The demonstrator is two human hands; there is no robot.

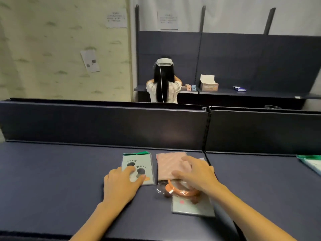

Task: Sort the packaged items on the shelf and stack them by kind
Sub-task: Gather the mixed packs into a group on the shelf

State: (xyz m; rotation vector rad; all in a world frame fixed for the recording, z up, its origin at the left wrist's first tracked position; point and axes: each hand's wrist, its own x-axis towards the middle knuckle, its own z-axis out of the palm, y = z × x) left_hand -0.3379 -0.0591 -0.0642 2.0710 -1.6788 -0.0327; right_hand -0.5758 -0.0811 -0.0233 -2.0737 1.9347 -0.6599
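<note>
My flat left hand [121, 183] presses the grey paw-print packet [139, 168], its long axis toward the dark shelf's [52, 180] back edge; my right hand [196, 174] rests open-fingered on the pink cloth packet [169, 165].

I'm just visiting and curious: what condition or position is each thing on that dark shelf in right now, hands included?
footprint packet: flat, on top of a green-edged packet, left hand resting on it.
pink packet: flat, under the right hand.
orange ring bag: lying across a grey card.
grey card: flat, partly covered.
green-white packet: apart, far right.
left hand: fingers straight, pressing.
right hand: spread, touching.
</note>
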